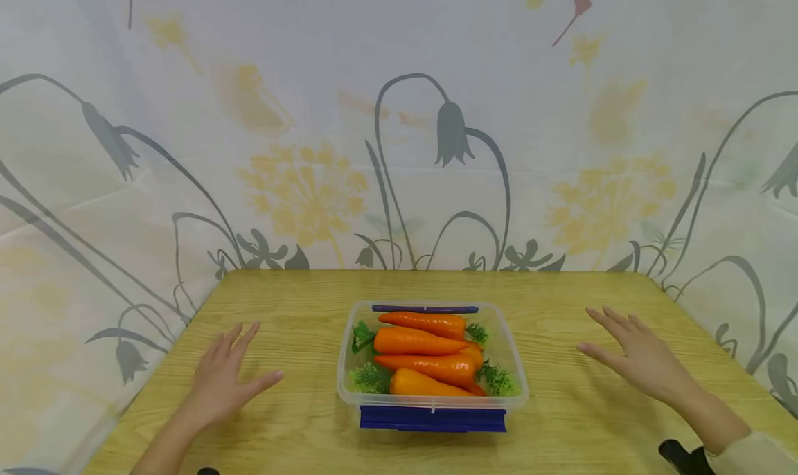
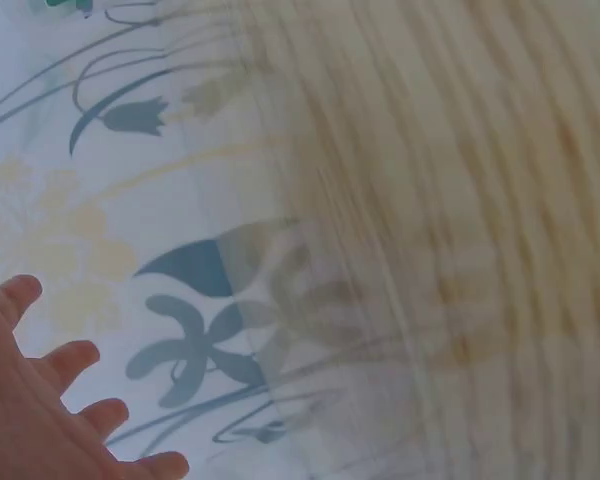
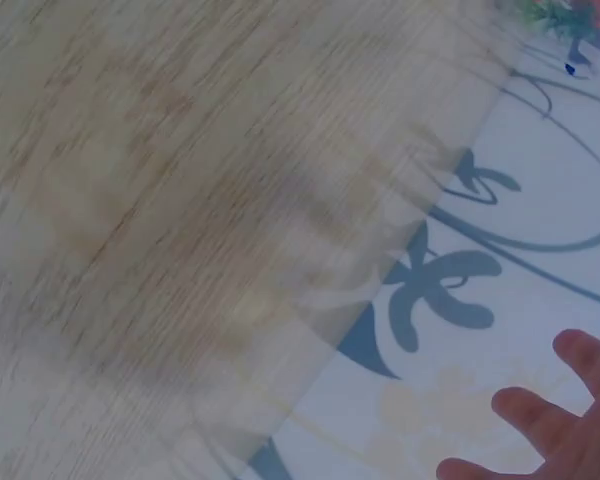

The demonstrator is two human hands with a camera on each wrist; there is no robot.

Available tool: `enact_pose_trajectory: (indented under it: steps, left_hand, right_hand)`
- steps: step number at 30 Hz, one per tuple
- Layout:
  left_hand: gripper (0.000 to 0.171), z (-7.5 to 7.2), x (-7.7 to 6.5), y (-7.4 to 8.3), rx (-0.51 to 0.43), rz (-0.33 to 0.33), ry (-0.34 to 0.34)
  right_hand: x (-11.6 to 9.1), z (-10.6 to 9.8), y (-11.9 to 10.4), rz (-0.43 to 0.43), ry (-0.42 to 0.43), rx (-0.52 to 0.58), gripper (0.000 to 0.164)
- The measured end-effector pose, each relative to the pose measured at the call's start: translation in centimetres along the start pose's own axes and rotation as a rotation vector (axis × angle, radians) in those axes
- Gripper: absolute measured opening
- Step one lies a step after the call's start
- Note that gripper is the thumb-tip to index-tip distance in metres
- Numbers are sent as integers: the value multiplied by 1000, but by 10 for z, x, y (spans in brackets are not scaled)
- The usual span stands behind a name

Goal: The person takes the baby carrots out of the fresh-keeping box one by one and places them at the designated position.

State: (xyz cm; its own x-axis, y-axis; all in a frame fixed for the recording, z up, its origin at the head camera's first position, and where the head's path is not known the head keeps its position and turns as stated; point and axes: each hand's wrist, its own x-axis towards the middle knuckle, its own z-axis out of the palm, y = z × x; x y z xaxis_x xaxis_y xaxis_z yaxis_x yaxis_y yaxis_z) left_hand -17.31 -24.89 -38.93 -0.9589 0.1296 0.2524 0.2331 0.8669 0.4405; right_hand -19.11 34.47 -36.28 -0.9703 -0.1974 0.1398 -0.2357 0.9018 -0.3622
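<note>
A clear plastic box (image 1: 520, 371) with dark blue clips stands in the middle of the wooden table. Several orange carrots (image 1: 430, 368) lie in it, stacked in a row with green leafy tops (image 1: 497, 378) at their ends. To the box's left, my left hand (image 1: 221, 378) hovers over the table with fingers spread and nothing in it. My right hand (image 1: 645, 361) is held on the other side, fingers apart and likewise holding nothing. Both hands stay well away from the box. Fingers of each hand show in the wrist views.
The wooden table (image 1: 280, 309) reaches back to a pale curtain (image 1: 411, 205) printed with grey and yellow flowers, which also hangs along both sides. A blue clip (image 1: 433, 419) hangs down at the box's front. Something black (image 1: 686, 458) sits by the right wrist.
</note>
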Motion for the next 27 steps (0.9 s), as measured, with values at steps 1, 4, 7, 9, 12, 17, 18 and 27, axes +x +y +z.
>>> enact_pose_trajectory:
  steps: [1, 4, 7, 9, 12, 17, 18, 27]
  left_hand:
    - [88, 1, 1, 2, -9, 11, 9]
    - [86, 4, 2, 8, -38, 23, 26]
    - [84, 6, 2, 16, -85, 32, 33]
    - [82, 7, 2, 22, -127, 36, 25]
    - [79, 9, 3, 29, -187, 41, 8]
    - [77, 16, 6, 39, -275, 31, -34]
    - [77, 18, 6, 41, -287, 26, -43]
    - [74, 32, 16, 56, -456, 42, -82]
  right_hand:
    - [1, 0, -3, -3, -3, 6, 75]
    - [3, 0, -10, -14, -12, 20, 75]
    - [6, 0, -16, -20, -16, 27, 75]
    - [7, -1, -20, -25, -6, 34, 75]
    - [10, 0, -25, -46, 17, 45, 74]
    - [14, 3, -32, -78, 34, 61, 73]
    - [15, 3, -34, -81, 35, 63, 73]
    - [22, 5, -47, -107, 42, 79, 75]
